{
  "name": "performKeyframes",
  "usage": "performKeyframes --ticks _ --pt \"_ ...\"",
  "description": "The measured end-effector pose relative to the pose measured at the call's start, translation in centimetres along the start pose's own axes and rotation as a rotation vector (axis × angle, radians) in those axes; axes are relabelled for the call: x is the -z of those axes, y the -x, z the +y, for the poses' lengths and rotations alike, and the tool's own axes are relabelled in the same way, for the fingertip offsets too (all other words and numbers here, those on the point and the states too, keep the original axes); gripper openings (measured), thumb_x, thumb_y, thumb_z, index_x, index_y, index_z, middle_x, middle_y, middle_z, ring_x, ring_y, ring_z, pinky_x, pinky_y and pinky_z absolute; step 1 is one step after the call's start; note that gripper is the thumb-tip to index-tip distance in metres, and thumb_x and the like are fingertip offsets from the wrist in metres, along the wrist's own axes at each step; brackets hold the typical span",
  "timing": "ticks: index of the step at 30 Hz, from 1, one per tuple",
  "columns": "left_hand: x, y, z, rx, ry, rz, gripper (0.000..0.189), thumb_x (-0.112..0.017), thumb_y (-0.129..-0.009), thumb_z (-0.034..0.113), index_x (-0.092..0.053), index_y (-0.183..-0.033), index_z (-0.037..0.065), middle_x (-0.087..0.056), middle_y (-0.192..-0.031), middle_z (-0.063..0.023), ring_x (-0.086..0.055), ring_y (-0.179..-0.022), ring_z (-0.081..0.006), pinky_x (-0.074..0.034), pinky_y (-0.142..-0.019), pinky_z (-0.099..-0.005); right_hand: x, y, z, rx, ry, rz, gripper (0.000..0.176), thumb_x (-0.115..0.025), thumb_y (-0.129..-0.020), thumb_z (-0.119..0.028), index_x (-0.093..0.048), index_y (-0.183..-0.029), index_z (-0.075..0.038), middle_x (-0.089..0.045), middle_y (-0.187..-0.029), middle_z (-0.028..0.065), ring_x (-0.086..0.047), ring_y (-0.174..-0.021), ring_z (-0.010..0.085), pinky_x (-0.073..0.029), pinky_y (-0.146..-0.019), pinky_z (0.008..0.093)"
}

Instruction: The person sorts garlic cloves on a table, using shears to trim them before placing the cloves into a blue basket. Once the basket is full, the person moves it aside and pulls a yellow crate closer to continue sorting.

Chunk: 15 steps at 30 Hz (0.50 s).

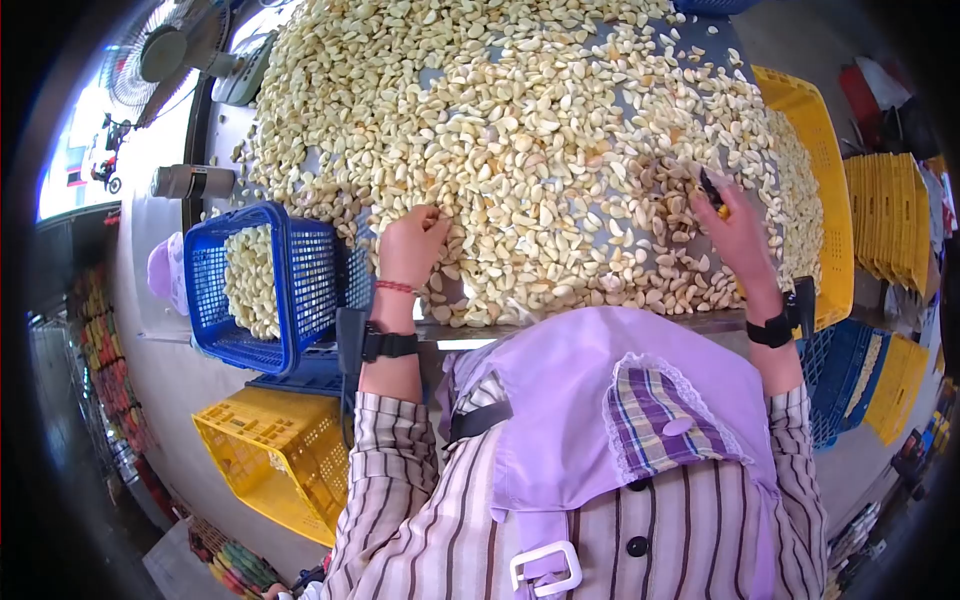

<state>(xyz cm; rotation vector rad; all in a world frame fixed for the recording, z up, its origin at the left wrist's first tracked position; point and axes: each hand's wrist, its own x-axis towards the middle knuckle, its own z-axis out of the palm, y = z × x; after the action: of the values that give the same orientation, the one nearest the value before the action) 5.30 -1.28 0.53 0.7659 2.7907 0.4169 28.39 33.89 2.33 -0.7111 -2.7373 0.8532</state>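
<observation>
Peeled garlic cloves lie spread thickly over the grey work table. My left hand rests low among the cloves, its fingers curled and pinched together; whatever is between the fingertips is hidden. In my right hand is a small black-and-yellow knife, pointing up and away from me, its blade hard to make out. Beneath and left of that hand lies a patch of darker, shaded cloves.
A blue basket part full of cloves stands at the table's left. A yellow crate of cloves borders the right side. Below left is another yellow crate. A cylindrical flask and a fan are at upper left.
</observation>
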Motion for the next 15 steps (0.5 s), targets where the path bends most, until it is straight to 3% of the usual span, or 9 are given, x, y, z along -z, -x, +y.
performKeyframes --ticks 2,3,5,6,9,11,13,14,15 --pt "1.0 0.3 0.8 0.274 0.8 -0.233 0.024 -0.059 -0.088 0.02 -0.063 -0.101 0.001 -0.068 -0.079 -0.01 -0.051 -0.047 -0.0099 -0.039 -0.043 -0.022 0.3 0.0 -4.0 -0.21 -0.242 -0.146 0.048 -0.063 -0.086 -0.031 -0.053 -0.124 -0.004 -0.061 -0.099 0.0069 -0.054 -0.072 0.013 -0.045 -0.068 0.0264" --pt "1.6 0.8 1.2 0.267 0.796 -0.239 0.024 -0.059 -0.088 0.02 -0.063 -0.101 0.001 -0.068 -0.079 -0.01 -0.051 -0.047 -0.0099 -0.039 -0.043 -0.022 0.5 -0.1 -6.1 -0.218 -0.245 -0.139 0.048 -0.063 -0.086 -0.031 -0.053 -0.124 -0.004 -0.061 -0.099 0.0069 -0.054 -0.072 0.013 -0.045 -0.068 0.0264" --pt "2.5 2.1 2.2 0.323 1.308 -0.337 0.021 -0.052 -0.091 0.012 -0.057 -0.107 0.001 -0.066 -0.08 -0.0074 -0.034 -0.043 -0.0014 -0.027 -0.038 -0.0164 0.2 -0.2 -9.4 -0.334 -0.739 -0.367 0.051 -0.062 -0.087 -0.031 -0.048 -0.131 -0.01 -0.061 -0.095 0.0049 -0.05 -0.065 0.0091 -0.043 -0.061 0.0253" --pt "2.4 2.6 2.8 0.297 1.483 -0.328 0.022 -0.057 -0.088 0.011 -0.056 -0.108 0.002 -0.064 -0.08 -0.005 -0.038 -0.044 -0.0034 -0.03 -0.038 -0.0161 -0.3 -0.3 -10.5 -0.335 -0.739 -0.365 0.051 -0.062 -0.087 -0.031 -0.048 -0.131 -0.01 -0.061 -0.095 0.0049 -0.05 -0.065 0.0091 -0.043 -0.061 0.0253" --pt "1.3 3.7 3.7 0.069 1.771 -0.381 0.019 -0.056 -0.088 0.011 -0.055 -0.106 0.002 -0.064 -0.089 -0.0091 -0.04 -0.044 -0.005 -0.032 -0.039 -0.0164 -2.3 -0.4 -13.1 -0.091 -0.867 -0.484 0.054 -0.06 -0.089 -0.03 -0.043 -0.137 -0.013 -0.06 -0.09 0.0021 -0.047 -0.062 0.0059 -0.042 -0.058 0.0222" --pt "1.9 4.1 4.9 0.063 1.878 -0.377 0.019 -0.056 -0.089 0.014 -0.055 -0.105 0.003 -0.059 -0.082 -0.006 -0.04 -0.047 -0.0067 -0.033 -0.039 -0.0163 -3.8 -0.4 -14.0 -0.022 -0.784 -0.586 0.053 -0.059 -0.09 -0.028 -0.041 -0.137 -0.011 -0.061 -0.087 0.0009 -0.046 -0.062 0.0044 -0.041 -0.057 0.0207" --pt "2.2 3.8 5.0 0.062 2.297 -0.384 0.018 -0.056 -0.09 0.021 -0.055 -0.101 0.007 -0.048 -0.071 -0.0003 -0.039 -0.05 -0.0074 -0.031 -0.039 -0.0162 -4.3 -0.7 -14.5 -0.002 -0.798 -0.542 0.052 -0.058 -0.09 -0.027 -0.042 -0.137 -0.011 -0.062 -0.087 0.0005 -0.046 -0.062 0.0035 -0.04 -0.055 0.0199" --pt "2.3 3.4 4.8 0.286 2.246 -0.129 0.017 -0.056 -0.091 0.027 -0.055 -0.093 0.01 -0.036 -0.065 0.0037 -0.037 -0.053 -0.0064 -0.028 -0.038 -0.0163 -4.4 -0.8 -14.5 0.01 -0.813 -0.497 0.051 -0.058 -0.09 -0.026 -0.042 -0.136 -0.011 -0.063 -0.086 0.0 -0.045 -0.061 0.0025 -0.039 -0.054 0.0191" --pt "1.5 2.0 2.4 0.248 2.078 -0.078 0.02 -0.055 -0.091 0.029 -0.05 -0.089 0.009 -0.038 -0.068 0.0022 -0.032 -0.047 -0.0065 -0.023 -0.035 -0.0165 -4.3 -0.9 -14.3 0.012 -0.808 -0.498 0.051 -0.058 -0.09 -0.026 -0.042 -0.136 -0.011 -0.063 -0.086 0.0 -0.045 -0.061 0.0025 -0.039 -0.054 0.0191"
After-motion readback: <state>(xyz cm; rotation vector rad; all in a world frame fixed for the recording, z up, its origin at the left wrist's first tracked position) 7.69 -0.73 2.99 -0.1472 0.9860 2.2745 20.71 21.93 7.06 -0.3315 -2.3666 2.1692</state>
